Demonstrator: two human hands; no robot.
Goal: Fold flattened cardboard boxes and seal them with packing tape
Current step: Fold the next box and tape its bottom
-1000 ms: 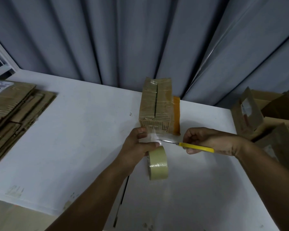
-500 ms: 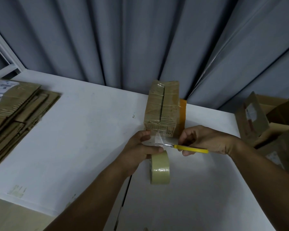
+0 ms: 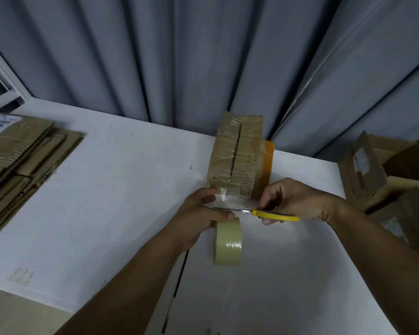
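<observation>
Head view: small box [image 3: 237, 153] on the white table [image 3: 107, 189] looks basically sealed. Left hand [image 3: 198, 213] grips the tape roll [image 3: 228, 243], right hand [image 3: 295, 201] grips yellow scissors [image 3: 273, 215] across the strip [image 3: 224, 198]. Flat boxes [image 3: 22, 165] stacked far left are yet to fold, I'd guess.

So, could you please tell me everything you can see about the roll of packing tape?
The roll of packing tape is pale yellowish and glossy, upright on its edge over the white table. The left hand grips its top. A clear strip runs from it to the cardboard box, and yellow-handled scissors cross it.
</observation>
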